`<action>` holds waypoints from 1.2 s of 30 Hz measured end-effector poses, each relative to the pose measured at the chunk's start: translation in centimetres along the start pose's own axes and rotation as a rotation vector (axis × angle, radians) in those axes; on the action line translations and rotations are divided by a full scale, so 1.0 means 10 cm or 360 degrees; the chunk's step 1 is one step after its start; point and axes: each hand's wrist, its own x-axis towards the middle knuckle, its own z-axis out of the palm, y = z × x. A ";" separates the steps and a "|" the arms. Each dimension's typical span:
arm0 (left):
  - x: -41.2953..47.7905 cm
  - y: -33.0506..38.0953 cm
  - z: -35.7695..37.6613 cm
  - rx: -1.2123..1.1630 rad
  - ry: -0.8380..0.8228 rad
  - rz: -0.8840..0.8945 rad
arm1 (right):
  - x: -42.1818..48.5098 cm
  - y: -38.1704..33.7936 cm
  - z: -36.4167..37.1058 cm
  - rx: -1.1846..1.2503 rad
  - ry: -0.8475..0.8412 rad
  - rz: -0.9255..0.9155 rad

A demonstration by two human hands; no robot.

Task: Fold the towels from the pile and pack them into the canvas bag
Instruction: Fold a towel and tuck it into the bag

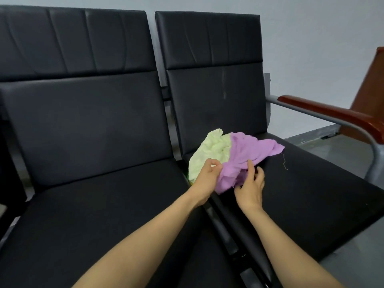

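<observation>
2 towels lie crumpled together on the right seat point(311, 183) of a row of black padded chairs, near its back and its left edge. The purple towel point(251, 152) lies on top and to the right, overlapping the pale green towel point(209, 150), which reaches toward the gap between the seats.

The left hand point(207, 175) has its fingers curled, pinching the purple towel's left edge between thumb and fingertips right where the 2 cloths meet. The right hand point(251, 188) is at the same towel's near edge, 1 finger laid straight along the cloth and the rest loosely curled beside it; it seems to be pinching the edge, though the folds hide the thumb.

A loose thread point(284, 162) trails on the seat just right of the purple towel. The left seat point(104, 204) sits under the left forearm, and a wooden armrest point(332, 113) stands at the far right.
</observation>
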 end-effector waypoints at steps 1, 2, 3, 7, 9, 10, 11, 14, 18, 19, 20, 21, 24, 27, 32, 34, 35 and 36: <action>-0.06 0.07 0.02 -0.0225 -0.0034 -0.0053 | 0.01 -0.02 -0.05 -0.0002 0.0081 -0.0028; -0.10 0.12 0.02 -0.0368 -0.0055 -0.0098 | 0.02 -0.04 -0.10 0.0035 0.0142 -0.0046; -0.12 0.14 0.01 -0.0432 -0.0068 -0.0124 | 0.03 -0.07 -0.17 0.0109 0.0181 -0.0067; -0.22 0.14 0.02 -0.0386 -0.0287 -0.0422 | -0.01 -0.29 -0.41 0.0528 0.0057 -0.0199; -0.25 0.14 0.04 -0.0554 -0.0259 -0.0631 | -0.04 -0.43 -0.46 0.0472 -0.0231 -0.0347; -0.25 0.14 0.04 -0.0657 -0.0218 -0.0723 | -0.04 -0.46 -0.47 0.0321 -0.0361 -0.0435; -0.26 0.14 0.04 -0.0696 -0.0162 -0.0798 | -0.02 -0.42 -0.47 0.0240 -0.0483 -0.0442; -0.29 0.13 -0.03 -0.0747 0.0004 -0.0862 | 0.03 -0.16 -0.55 0.0242 -0.0925 -0.0209; -0.34 0.15 -0.11 -0.0734 0.0146 -0.0921 | 0.02 0.12 -0.57 -0.0630 -0.1157 -0.0075; -0.36 0.17 -0.12 -0.0733 0.0159 -0.0959 | 0.01 0.12 -0.55 -0.0749 -0.1100 -0.0047; -0.38 0.16 -0.16 -0.0737 0.0189 -0.0971 | 0.00 0.07 -0.52 -0.0786 -0.1022 -0.0010; -0.41 0.17 -0.19 -0.0760 0.0211 -0.0964 | -0.02 -0.01 -0.49 -0.0784 -0.0946 0.0017; -0.58 0.30 -0.40 -0.0841 0.0211 -0.0861 | -0.19 -0.39 -0.37 -0.0605 -0.0712 -0.0015; -0.81 0.56 -0.87 -0.0791 0.0288 -0.0685 | -0.46 -0.96 -0.18 -0.0078 -0.0621 -0.0174; -1.41 0.87 -1.86 -0.0667 0.0678 -0.0442 | -0.97 -1.91 0.25 -0.0087 -0.0923 -0.0408; -1.70 0.88 -2.23 -0.0611 0.0834 -0.0424 | -1.18 -2.16 0.35 -0.0184 -0.1088 -0.0490; -1.85 0.87 -2.41 -0.0584 0.0893 -0.0424 | -1.26 -2.23 0.42 -0.0183 -0.1147 -0.0525; -2.00 0.86 -2.57 -0.0505 0.0925 -0.0435 | -1.34 -2.28 0.49 -0.0118 -0.1148 -0.0572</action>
